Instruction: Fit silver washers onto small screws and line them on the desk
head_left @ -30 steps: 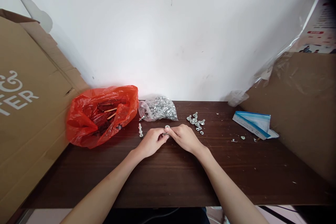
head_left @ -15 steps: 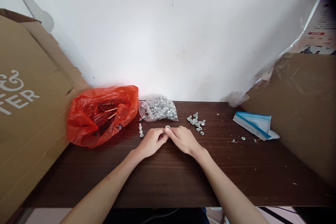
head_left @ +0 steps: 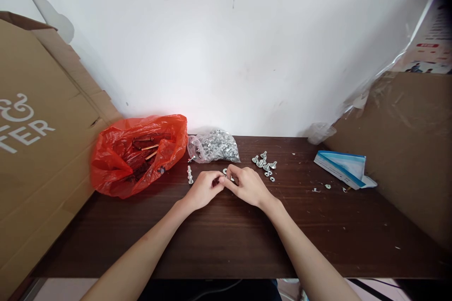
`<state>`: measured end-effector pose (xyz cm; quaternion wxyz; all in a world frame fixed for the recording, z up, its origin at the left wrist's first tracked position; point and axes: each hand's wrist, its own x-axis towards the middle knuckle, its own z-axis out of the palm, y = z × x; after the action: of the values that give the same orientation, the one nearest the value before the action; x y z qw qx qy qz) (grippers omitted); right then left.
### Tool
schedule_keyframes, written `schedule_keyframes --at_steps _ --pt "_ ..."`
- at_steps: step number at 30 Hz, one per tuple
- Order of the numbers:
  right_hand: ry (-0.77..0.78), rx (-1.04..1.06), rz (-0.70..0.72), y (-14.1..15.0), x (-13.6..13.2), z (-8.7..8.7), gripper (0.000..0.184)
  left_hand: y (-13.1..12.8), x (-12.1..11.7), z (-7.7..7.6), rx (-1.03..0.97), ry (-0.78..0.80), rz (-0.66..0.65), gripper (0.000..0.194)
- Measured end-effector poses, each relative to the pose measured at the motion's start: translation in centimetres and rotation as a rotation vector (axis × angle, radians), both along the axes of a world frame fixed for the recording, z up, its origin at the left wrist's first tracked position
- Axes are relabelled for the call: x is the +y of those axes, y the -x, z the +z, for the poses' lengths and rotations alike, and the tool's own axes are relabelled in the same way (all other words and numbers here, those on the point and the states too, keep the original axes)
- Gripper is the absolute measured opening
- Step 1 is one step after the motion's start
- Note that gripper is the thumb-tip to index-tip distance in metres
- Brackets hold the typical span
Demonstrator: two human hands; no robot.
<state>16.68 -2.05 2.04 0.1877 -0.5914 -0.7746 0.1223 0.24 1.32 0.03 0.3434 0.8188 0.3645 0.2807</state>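
Washer (head_left: 225,170) sits just beyond the fingertips, nearer right hand (head_left: 249,187) than left hand (head_left: 203,191); both hands' fingers curled nearly closed, tips meeting, can't tell what's gripped.

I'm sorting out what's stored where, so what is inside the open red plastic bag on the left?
Inside the open red plastic bag are several thin rods, some shiny copper-coloured. Folds of plastic cover the rest, so the bottom can't be seen.
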Motion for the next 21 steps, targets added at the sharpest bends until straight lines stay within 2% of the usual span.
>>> schedule_keyframes --at_steps 3,7,9,14,16,21 --pt "-0.008 -0.016 0.059 -0.01 -0.01 -0.15 0.032 -0.02 -0.01 -0.11 0.012 -0.019 -0.004 0.016" --pt "0.021 -0.033 0.038 -0.07 0.17 -0.47 0.054 -0.07 -0.04 -0.14 0.023 -0.028 -0.015 0.021" --pt "0.028 -0.023 0.016 -0.15 0.17 -0.40 0.058 -0.08 -0.03 -0.10 0.021 -0.016 -0.020 0.020" --pt "-0.025 -0.038 -0.003 0.12 -0.09 -0.22 0.034 -0.03 0.00 -0.07 0.003 -0.002 -0.022 0.018" --pt "-0.025 -0.058 -0.002 0.40 -0.10 -0.40 0.032 -0.05 -0.01 -0.10 0.008 -0.009 -0.009 0.019" --pt "0.027 -0.066 -0.032 0.50 0.12 -0.70 0.057 -0.16 -0.08 -0.12 0.012 -0.013 0.011 0.021"
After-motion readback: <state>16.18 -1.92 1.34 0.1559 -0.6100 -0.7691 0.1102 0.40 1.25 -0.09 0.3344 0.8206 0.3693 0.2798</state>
